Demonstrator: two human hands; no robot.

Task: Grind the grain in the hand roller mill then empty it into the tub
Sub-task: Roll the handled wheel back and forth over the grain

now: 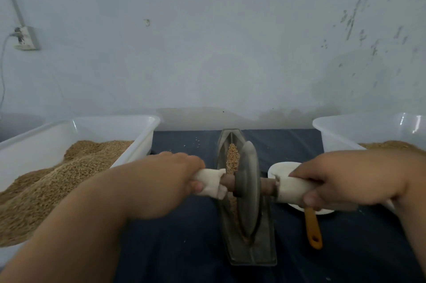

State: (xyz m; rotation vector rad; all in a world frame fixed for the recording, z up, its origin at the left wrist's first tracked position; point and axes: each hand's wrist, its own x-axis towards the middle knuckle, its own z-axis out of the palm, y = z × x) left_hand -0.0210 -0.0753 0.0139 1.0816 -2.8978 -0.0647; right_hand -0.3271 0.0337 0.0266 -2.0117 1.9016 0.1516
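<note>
- Wall (207, 40): pale, scuffed plaster; socket (25, 38) high left, clear of the work.
- Surface (184, 248): dark blue cloth cover, matte. Likely there to catch spill and stop the mill sliding.
- Left tub (115, 120): white translucent plastic with a rolled rim, holding a tan, granular heap (57, 186). Sits just beside the mill, presumably feedstock kept in reach.
- Right tub (345, 130): same type, only a corner in view, with a tan fill (391, 145) low inside. Can't tell if it's ground.
- Mill: grey metal boat-shaped trough (253, 257) running away from the person. A heavy thin-edged wheel (247, 181) stands upright in its groove.
- Axle (227, 182): brown and rusty-looking, runs through the wheel hub, so the load is split evenly either side.
- Left hand (170, 176) and right hand (350, 176): fingers (311, 199) clenched round white cloth wraps (211, 182) on the axle ends. Padding for grip, I'd say.
- Scoop (312, 227): white bowl with an orange handle, lying under the right hand.
- Grain (232, 160): in the trough groove at the far side of the wheel, coarse, kernels visible. Grinding step; emptying not begun.
- Stray kernels (197, 142) on the cloth behind the mill.
</note>
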